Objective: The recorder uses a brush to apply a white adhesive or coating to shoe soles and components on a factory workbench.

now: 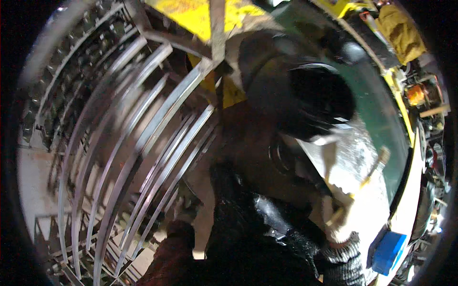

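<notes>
My right hand [347,217], in a pale glove with a striped knit cuff, is at the lower right in bright light. Its fingers are closed round a thin, yellowish stick-like tool [367,181] with a pale, wider end pointing up and right; glare hides its exact kind. My left hand [180,212] is low, left of centre, beyond a dark reddish sleeve. It is near the lower ends of several long metal bars [162,117]; shadow and blur hide its fingers. A large dark rounded object [319,90] stands ahead, above a shiny silvery surface [365,148].
Racks of small dark parts [71,71] fill the far left. A yellow panel [186,16] is behind an upright post [217,28]. At right are a green surface [391,128], a blue box [389,252], a brown cloth [398,33] and cluttered tools.
</notes>
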